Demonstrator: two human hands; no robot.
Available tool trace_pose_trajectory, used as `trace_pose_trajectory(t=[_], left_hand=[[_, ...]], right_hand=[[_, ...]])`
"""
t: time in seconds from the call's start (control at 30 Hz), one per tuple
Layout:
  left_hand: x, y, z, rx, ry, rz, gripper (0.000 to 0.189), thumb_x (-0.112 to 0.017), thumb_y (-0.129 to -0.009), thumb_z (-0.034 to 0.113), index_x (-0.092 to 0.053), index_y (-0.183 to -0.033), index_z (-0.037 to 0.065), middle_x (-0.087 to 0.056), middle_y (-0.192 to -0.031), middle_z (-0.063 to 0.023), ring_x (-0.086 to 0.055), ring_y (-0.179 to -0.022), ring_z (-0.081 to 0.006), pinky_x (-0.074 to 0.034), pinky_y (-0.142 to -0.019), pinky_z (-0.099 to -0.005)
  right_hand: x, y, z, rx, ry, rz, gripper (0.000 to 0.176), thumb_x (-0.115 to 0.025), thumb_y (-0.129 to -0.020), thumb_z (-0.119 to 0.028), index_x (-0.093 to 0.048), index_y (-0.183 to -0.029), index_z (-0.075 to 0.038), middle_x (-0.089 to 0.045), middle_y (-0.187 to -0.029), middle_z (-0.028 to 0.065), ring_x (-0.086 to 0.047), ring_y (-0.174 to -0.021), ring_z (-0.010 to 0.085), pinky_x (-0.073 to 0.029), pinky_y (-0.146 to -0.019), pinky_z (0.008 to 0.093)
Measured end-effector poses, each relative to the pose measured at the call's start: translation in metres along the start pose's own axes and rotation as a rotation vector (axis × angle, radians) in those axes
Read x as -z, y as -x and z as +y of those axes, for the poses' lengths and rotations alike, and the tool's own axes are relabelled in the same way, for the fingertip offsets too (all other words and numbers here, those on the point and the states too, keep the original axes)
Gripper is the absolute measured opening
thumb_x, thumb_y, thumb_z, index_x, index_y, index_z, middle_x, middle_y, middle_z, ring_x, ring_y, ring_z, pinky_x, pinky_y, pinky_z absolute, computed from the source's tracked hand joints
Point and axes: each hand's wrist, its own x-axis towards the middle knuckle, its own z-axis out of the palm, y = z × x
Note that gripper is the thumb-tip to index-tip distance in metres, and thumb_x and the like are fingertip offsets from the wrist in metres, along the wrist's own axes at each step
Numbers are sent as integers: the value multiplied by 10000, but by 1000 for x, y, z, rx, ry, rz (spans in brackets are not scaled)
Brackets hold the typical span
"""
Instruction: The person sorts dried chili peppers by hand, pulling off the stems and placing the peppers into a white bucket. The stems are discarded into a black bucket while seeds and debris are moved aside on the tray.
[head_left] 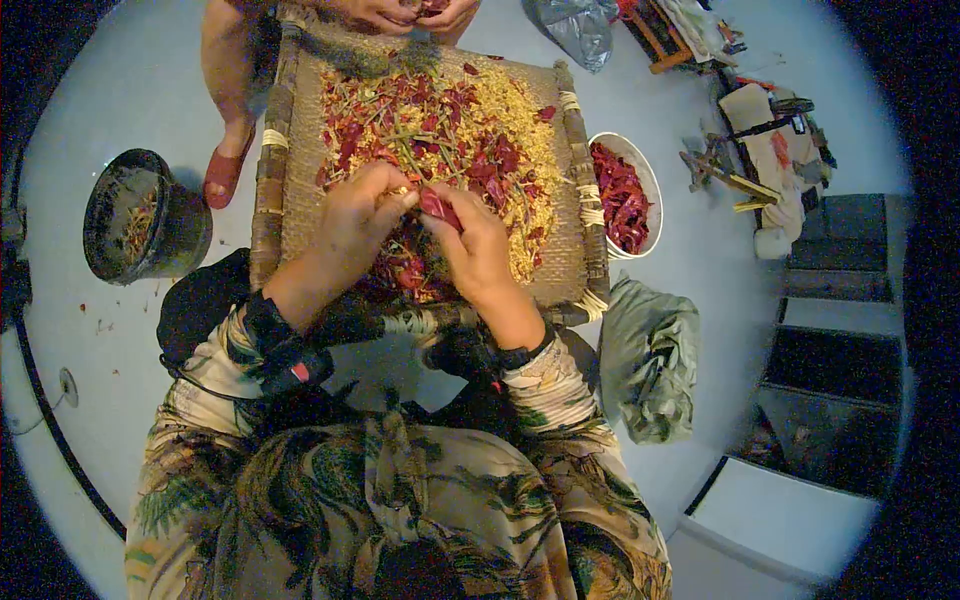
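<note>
Over the near half of a woven tray [303, 215], my two hands are close together. My right hand [473, 240] is closed on a dried red chili [440, 208], its thumb pressed along it. My left hand [357, 215] pinches at the chili's left end, thumb and forefinger together; what lies between them is too small to make out. Beneath and beyond the hands, red chili pieces [495, 165], greenish stems [405, 135] and yellow seeds [520, 110] are spread on the tray.
At the left stands a black bucket [185, 228] with scraps inside. A white bucket [655, 215] of red chili skins is right of the tray, above a crumpled green sack [650, 360]. Another person's hands [395, 14] and a red slipper [225, 172] show at the top.
</note>
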Motion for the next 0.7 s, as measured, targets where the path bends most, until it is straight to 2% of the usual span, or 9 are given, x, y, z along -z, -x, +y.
trace_pose_trajectory(t=[0.1,0.2,0.3,0.4,0.47,0.57,0.67,0.7], left_hand=[[-2,1,-5,-100,-67,-24,106,-585,-826,104,-533,-841,13,-530,-772,-141,-545,-733,-304,-433,-646,-362],[-3,4,-1,-90,-86,-30,93,-587,-820,90,-534,-846,18,-529,-777,-139,-545,-740,-301,-433,-651,-361],[-2,3,0,-61,-65,8,90,-587,-819,83,-533,-853,19,-526,-774,-137,-543,-735,-301,-434,-651,-362],[2,0,3,-83,-78,-3,95,-587,-821,83,-533,-861,17,-527,-773,-134,-544,-729,-296,-438,-648,-360],[3,0,2,-119,-104,-26,99,-589,-821,82,-535,-869,15,-536,-781,-130,-551,-728,-283,-443,-649,-354],[3,2,11,38,16,-30,96,-583,-829,84,-537,-877,16,-554,-808,-132,-562,-745,-261,-450,-665,-341],[4,4,20,133,-3,-10,91,-575,-842,94,-538,-874,18,-566,-813,-101,-556,-768,-198,-443,-696,-305],[3,4,17,171,86,-1,92,-574,-845,101,-539,-871,20,-562,-807,-85,-547,-773,-181,-438,-703,-297]], right_hand=[[2,-2,-16,-21,-89,42,304,-623,-802,-169,-568,-1055,-11,-610,-945,175,-583,-862,349,-460,-756,397],[4,0,-5,-186,-214,-105,314,-630,-811,-184,-574,-1063,-5,-616,-985,176,-600,-886,307,-461,-779,364],[-1,1,-6,-361,-531,-128,300,-615,-830,-186,-580,-1059,4,-626,-993,156,-598,-898,252,-453,-803,329],[-5,2,-2,-248,-496,-60,270,-590,-860,-183,-581,-1049,10,-636,-957,107,-582,-871,187,-445,-804,297],[-4,1,-4,-317,-584,-72,246,-583,-870,-176,-588,-1035,7,-632,-929,72,-571,-845,160,-444,-792,280],[-4,1,-7,-423,-731,-78,221,-575,-880,-165,-595,-1027,-1,-626,-914,34,-558,-837,121,-442,-784,258],[-6,3,-11,-481,-818,-53,192,-572,-881,-149,-602,-1009,-9,-621,-902,15,-549,-827,95,-439,-768,238],[-7,3,-12,-494,-836,-41,182,-571,-881,-143,-604,-1001,-11,-619,-896,9,-547,-821,88,-437,-761,232]])
